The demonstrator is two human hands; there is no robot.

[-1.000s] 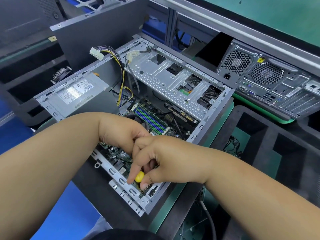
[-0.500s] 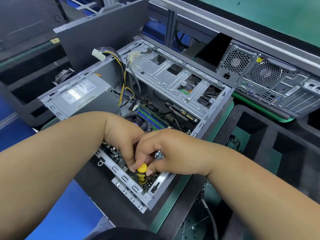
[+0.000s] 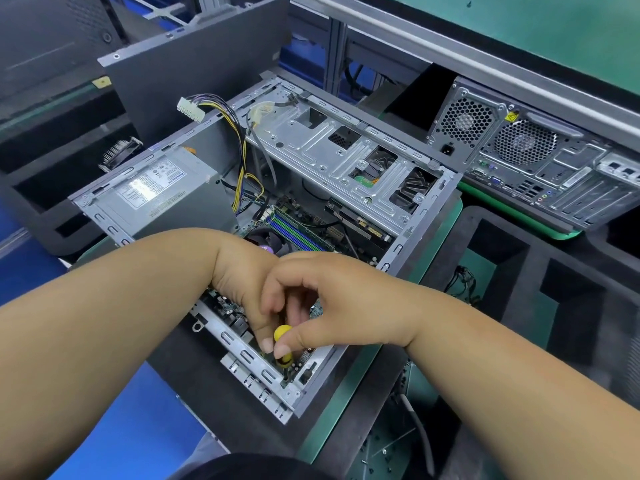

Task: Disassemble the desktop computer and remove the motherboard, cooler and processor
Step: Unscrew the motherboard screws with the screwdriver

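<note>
An open grey desktop case (image 3: 420, 220) lies on its side in front of me. Inside it the green motherboard (image 3: 294, 223) shows blue and green memory slots, and the dark cooler (image 3: 265, 242) is partly hidden behind my wrists. A yellow-handled screwdriver (image 3: 282, 332) stands upright at the near corner of the board. My right hand (image 3: 332, 299) pinches its handle from above with thumb and fingers. My left hand (image 3: 247, 285) reaches in beside it, its fingertips at the handle. The processor is not visible.
The power supply (image 3: 152, 192) sits at the left of the case with a yellow and black cable bundle (image 3: 242, 161) and white connector (image 3: 189, 109). A second computer (image 3: 540, 161) stands at the right rear. Black foam trays (image 3: 554, 289) lie to the right.
Both hands have stayed on the screwdriver at the near corner; the right hand's fingers have shifted round the yellow handle. The view has moved slightly.
</note>
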